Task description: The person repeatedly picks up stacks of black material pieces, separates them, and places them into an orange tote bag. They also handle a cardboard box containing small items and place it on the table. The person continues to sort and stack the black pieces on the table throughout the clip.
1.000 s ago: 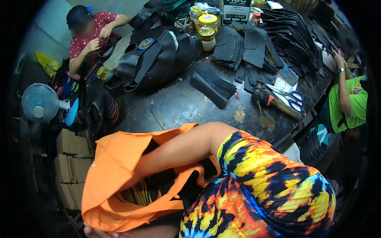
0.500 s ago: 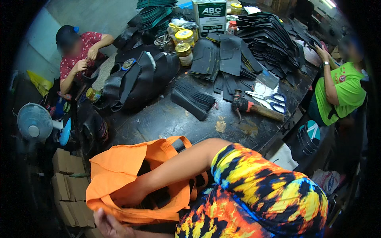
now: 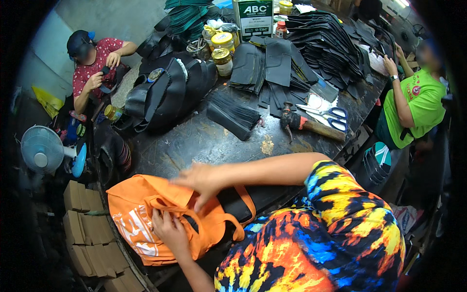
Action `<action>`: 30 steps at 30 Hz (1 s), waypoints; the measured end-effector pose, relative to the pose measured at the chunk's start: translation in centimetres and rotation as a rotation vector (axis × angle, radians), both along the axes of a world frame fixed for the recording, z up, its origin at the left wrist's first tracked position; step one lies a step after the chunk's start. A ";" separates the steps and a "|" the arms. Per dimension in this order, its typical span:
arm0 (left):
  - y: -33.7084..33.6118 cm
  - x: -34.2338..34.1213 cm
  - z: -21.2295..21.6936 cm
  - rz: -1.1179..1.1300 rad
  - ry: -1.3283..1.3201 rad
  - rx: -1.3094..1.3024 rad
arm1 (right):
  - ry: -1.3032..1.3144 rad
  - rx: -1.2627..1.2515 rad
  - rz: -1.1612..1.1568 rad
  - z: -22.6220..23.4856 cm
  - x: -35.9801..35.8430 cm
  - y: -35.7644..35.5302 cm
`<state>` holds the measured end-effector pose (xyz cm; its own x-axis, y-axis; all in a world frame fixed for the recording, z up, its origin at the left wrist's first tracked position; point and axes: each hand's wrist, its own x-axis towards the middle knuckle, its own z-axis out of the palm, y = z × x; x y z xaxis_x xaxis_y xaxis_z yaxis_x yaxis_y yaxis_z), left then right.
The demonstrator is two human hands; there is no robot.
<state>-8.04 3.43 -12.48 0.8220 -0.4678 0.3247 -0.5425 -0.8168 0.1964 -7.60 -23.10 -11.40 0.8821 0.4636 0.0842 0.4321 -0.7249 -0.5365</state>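
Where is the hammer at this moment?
In the head view, the hammer lies on the dark table, right of centre, just below the blue-handled scissors.

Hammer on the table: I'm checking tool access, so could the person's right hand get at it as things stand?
Probably yes: the hammer lies uncovered, with bare tabletop between it and the right hand, which is at the orange bag.

A pale wall rises behind the dark worktable (scuffed and stained).
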 end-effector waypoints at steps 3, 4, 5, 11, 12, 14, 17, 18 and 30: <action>2.9 1.6 -0.3 -0.082 -0.014 -0.027 | 0.082 0.128 0.048 -2.8 0.6 6.7; 4.2 2.1 -0.5 -0.093 -0.033 -0.043 | 0.075 0.117 0.076 -3.3 1.1 8.7; 5.6 2.4 -0.8 -0.120 -0.064 -0.055 | 0.067 0.113 0.096 -3.6 1.4 10.5; 12.6 6.0 -3.8 -0.065 0.178 -0.438 | 0.000 0.087 0.139 -2.5 0.2 15.1; 13.5 6.6 -3.7 -0.052 0.173 -0.476 | 0.005 0.052 0.185 -1.8 -0.2 15.1; 14.7 7.1 -3.2 -0.056 0.293 -0.627 | 0.098 0.029 0.239 -0.4 -1.0 14.3; 15.3 6.5 0.1 0.198 0.516 -0.316 | 0.031 0.041 0.254 0.9 -3.3 11.0; 14.4 5.5 0.7 -0.005 0.347 -0.463 | -0.004 0.139 0.268 1.0 -4.3 9.1; -9.7 -4.7 8.4 -0.531 0.292 -0.398 | -0.166 0.244 -0.730 4.2 -17.3 -15.6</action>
